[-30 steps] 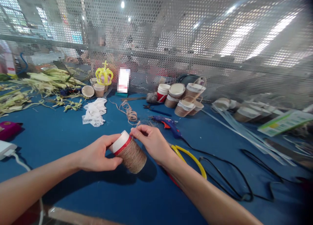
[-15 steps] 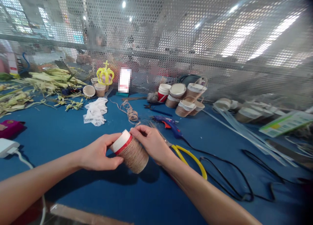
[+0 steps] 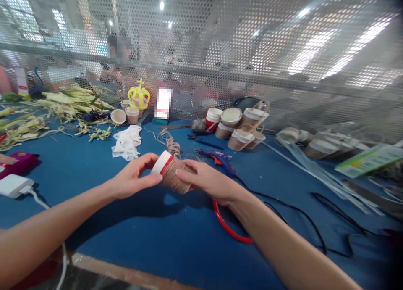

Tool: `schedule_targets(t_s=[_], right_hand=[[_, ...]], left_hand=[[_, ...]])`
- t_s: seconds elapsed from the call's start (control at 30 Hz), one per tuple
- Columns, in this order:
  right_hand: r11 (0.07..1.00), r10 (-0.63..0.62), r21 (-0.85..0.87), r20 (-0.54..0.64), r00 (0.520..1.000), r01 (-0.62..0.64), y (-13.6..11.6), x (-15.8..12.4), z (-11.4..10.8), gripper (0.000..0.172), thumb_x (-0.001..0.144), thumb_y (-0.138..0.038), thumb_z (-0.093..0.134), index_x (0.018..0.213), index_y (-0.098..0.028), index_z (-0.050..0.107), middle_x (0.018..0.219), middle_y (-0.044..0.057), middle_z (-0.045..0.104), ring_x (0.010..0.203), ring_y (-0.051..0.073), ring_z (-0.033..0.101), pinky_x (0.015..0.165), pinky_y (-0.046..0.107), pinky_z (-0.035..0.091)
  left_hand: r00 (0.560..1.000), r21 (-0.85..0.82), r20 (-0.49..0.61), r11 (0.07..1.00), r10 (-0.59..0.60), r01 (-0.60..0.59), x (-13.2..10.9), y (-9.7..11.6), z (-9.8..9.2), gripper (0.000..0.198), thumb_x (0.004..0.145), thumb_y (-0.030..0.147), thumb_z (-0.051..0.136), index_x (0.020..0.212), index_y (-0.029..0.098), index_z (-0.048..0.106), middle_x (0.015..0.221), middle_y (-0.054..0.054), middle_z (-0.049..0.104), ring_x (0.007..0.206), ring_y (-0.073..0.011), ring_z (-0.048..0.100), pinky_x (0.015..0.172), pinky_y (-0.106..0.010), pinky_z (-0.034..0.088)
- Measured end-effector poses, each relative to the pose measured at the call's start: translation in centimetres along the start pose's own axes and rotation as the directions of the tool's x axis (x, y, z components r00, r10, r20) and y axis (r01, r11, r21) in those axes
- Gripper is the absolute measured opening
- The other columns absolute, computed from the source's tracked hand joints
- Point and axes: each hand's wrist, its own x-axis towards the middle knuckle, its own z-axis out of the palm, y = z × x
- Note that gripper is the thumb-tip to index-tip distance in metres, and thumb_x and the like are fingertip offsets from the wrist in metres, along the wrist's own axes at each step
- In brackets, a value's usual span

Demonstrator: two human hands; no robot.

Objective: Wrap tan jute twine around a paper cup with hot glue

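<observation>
A paper cup (image 3: 176, 175) wrapped in brown twine is held tilted above the blue table, its white rim and a red band showing at the upper left. My left hand (image 3: 138, 176) grips it by the rim end, thumb along the near side. Around the twine-covered end my right hand (image 3: 201, 178) is closed, with the thumb on top. Behind the cup lies a loose coil of twine (image 3: 171, 143). To the right of it rests a blue glue gun (image 3: 222, 160). Red-handled scissors (image 3: 231, 231) are partly hidden under my right forearm.
Several twine-wrapped cups (image 3: 241, 138) stand at the back right, near clear glue sticks (image 3: 315, 168). Corn husks (image 3: 72, 98), a crumpled white cloth (image 3: 127, 141) and a white charger (image 3: 15, 185) lie leftward. A black cord (image 3: 292, 210) crosses the right side. Behind rises a perforated metal screen (image 3: 201, 38).
The cup has come up and slightly away from me. My right hand has shifted from pinching near the rim to wrapping round the twine-covered side. My left hand keeps its hold.
</observation>
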Motion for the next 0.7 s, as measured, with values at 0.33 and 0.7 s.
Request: schedule_targets(t_s=[0.33,0.7], right_hand=[[0.995,-0.034,-0.097,-0.164,0.986,0.018,1.7,-1.2,0.0,0.05,0.075,-0.048,0.055,0.111,-0.013,0.051,0.105,0.012,0.061,0.092,0.022,0.058,0.079,0.036,0.045],[0.723,-0.457,-0.652,-0.207,0.865,0.226,3.3,-2.6,2.3,0.06,0.068,-0.033,0.067,0.122,-0.022,0.042,0.116,0.011,0.054,0.107,0.025,0.051,0.091,0.043,0.039]], left_hand=[[0.939,-0.218,-0.334,0.976,-0.08,0.005,0.7,-0.9,-0.4,0.012,0.077,0.023,0.056,0.067,0.016,0.052,0.061,0.002,0.054,0.06,-0.0094,0.047,0.06,-0.022,0.036],[0.937,-0.074,-0.322,0.99,-0.137,0.119,0.8,-1.0,-0.1,0.03,0.082,0.028,0.043,0.054,0.017,0.044,0.048,0.004,0.044,0.05,-0.0096,0.039,0.052,-0.023,0.031]])
